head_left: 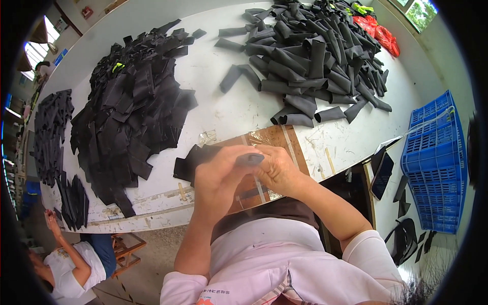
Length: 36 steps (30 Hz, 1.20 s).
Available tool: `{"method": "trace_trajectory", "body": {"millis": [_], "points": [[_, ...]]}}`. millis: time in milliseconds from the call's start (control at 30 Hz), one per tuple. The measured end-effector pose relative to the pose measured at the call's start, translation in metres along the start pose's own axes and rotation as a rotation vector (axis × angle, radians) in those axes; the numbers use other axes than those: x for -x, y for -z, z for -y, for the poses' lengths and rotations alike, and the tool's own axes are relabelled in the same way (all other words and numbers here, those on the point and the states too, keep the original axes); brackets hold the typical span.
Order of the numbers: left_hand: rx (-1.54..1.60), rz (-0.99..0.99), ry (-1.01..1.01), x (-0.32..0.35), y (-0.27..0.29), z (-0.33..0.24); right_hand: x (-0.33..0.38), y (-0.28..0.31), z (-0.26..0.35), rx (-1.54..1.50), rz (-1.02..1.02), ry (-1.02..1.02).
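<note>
My left hand (221,170) curls round a short dark grey fabric tube (249,159), whose open end faces up toward me. Against that tube presses my right hand (279,171), its fingers bent and partly hidden behind it. Both hands are over a brown board (277,136) with strips of tape across it, at the table's near edge. Flat black fabric pieces (187,163) lie just left of my left hand. Farther off, a big heap of rolled dark grey tubes (300,61) covers the table's far right.
Flat black pieces (132,101) are heaped on the white table (208,76), with another pile (52,132) at far left. Red plastic bags (378,34) lie at the back. Blue crates (434,162) and a phone (382,175) are at right. Another person (76,264) sits at lower left.
</note>
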<state>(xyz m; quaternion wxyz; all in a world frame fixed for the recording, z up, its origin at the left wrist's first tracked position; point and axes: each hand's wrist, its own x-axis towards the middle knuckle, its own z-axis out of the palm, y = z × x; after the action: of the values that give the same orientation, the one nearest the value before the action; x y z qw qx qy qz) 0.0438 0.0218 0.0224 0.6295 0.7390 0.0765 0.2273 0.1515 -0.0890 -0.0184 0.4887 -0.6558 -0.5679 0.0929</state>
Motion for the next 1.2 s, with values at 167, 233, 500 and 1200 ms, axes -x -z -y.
{"method": "trace_trajectory", "body": {"millis": [167, 233, 500, 1200], "points": [[0.241, -0.075, -0.014, 0.004, -0.002, -0.009, -0.016, 0.022, 0.023, 0.177, 0.032, 0.059], [0.373, -0.139, 0.02, 0.009, -0.004, -0.01, -0.021, 0.023, 0.03, 0.219, 0.046, 0.077], [0.393, -0.274, -0.052, 0.014, -0.022, 0.004, -0.008, 0.009, 0.013, 0.153, -0.034, 0.013], [-0.036, -0.065, -0.073, -0.004, -0.011, 0.01, 0.011, -0.017, -0.008, -0.015, -0.174, -0.015]]}}
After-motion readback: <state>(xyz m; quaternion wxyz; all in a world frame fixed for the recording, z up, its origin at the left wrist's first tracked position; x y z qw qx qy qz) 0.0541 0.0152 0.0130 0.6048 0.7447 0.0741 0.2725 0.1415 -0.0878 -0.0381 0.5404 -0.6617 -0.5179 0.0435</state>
